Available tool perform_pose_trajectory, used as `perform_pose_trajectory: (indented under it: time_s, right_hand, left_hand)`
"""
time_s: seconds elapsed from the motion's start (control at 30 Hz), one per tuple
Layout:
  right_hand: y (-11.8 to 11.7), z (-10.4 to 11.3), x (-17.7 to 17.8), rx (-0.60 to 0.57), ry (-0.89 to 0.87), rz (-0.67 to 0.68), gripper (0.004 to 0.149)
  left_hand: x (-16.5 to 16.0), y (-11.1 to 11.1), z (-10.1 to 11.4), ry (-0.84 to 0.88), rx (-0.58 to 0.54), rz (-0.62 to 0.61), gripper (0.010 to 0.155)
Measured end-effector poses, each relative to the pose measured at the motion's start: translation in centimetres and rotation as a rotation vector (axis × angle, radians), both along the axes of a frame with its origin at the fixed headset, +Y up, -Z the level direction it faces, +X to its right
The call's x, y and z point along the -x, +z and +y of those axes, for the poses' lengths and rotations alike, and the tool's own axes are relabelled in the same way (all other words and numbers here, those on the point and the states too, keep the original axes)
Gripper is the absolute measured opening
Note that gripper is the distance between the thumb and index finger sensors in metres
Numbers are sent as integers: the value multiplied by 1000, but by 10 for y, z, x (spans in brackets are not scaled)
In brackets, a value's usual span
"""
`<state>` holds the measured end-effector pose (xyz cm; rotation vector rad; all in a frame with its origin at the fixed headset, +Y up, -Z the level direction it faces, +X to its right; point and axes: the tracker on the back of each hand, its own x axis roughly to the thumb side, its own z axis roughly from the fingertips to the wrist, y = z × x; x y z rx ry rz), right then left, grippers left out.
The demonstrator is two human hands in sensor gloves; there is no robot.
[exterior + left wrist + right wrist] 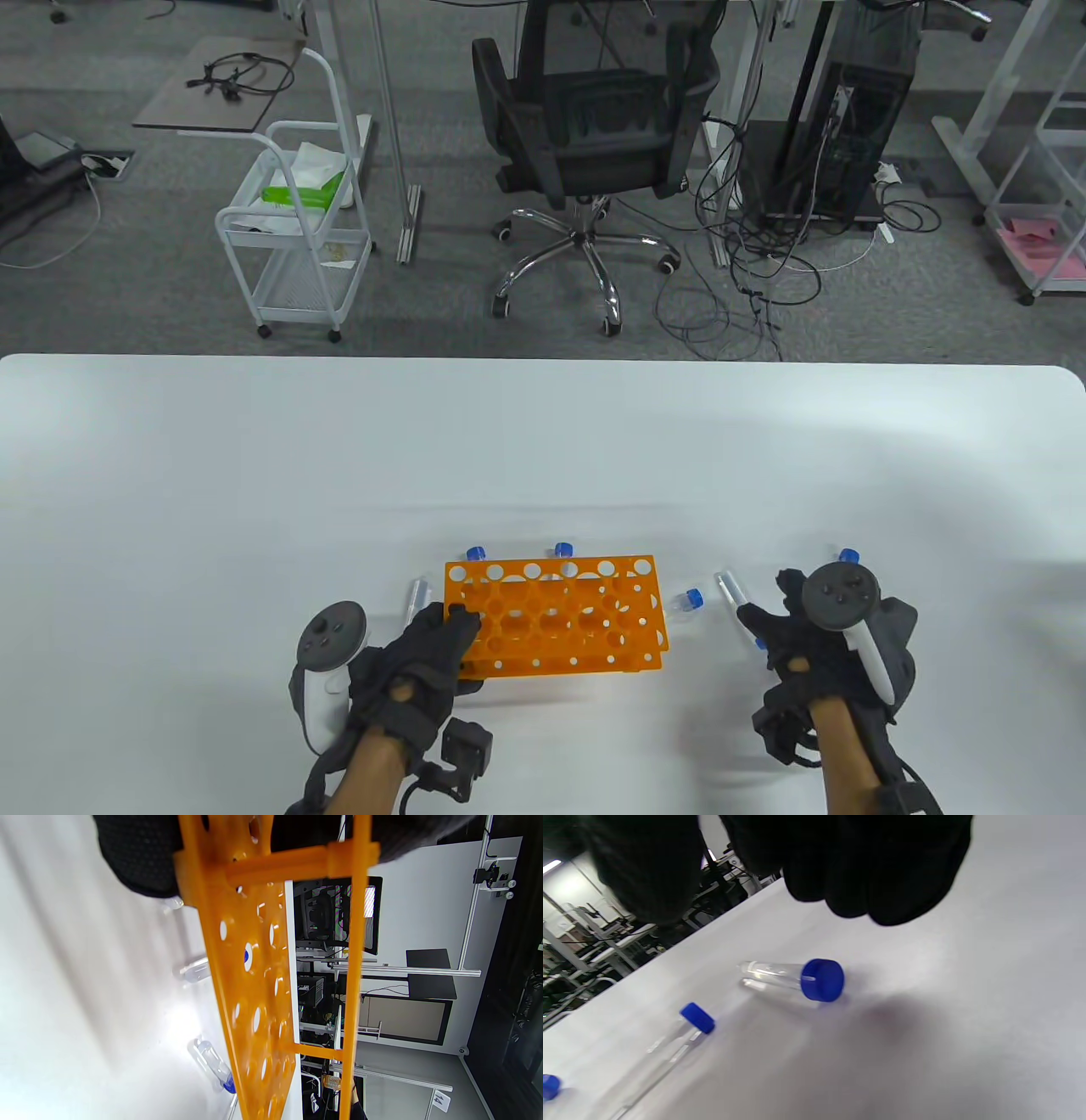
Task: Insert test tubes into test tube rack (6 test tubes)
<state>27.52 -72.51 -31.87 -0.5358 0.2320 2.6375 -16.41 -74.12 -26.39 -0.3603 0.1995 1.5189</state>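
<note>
The orange test tube rack (556,613) lies on the white table (254,509), and all its holes that show are empty. My left hand (450,626) grips the rack's left end; in the left wrist view my gloved fingers (140,857) wrap the rack (237,955) at the top. My right hand (759,624) hovers over a clear blue-capped tube (730,588) right of the rack. In the right wrist view my fingers (882,878) hang just above that tube (797,978) without touching it. Another tube (687,1035) lies beside it.
More blue-capped tubes lie loose around the rack: two behind it (477,553) (563,549), one at its left (416,596), one at its right (687,600), one beyond my right hand (848,556). An office chair (585,144) stands beyond the table.
</note>
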Motion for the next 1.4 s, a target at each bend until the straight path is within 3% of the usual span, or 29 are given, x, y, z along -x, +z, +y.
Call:
perform_pose_trajectory:
  time_s: [0.37, 0.63, 0.9, 1.07, 1.4]
  right_hand:
    - [-8, -25, 18, 117, 305, -9, 66]
    - [-9, -32, 34, 119, 485, -3, 56]
    - [-10, -25, 29, 99, 420, -26, 53]
    - [-4, -1, 23, -20, 312, -39, 54]
    - [4, 18, 0, -132, 124, -61, 53]
  left_hand:
    - [1, 0, -5, 79, 22, -24, 51]
    - [0, 0, -6, 60, 23, -25, 51]
    - [-2, -4, -9, 75, 42, -46, 51]
    - [-5, -6, -11, 66, 47, -54, 51]
    - [-12, -2, -9, 54, 13, -74, 52]
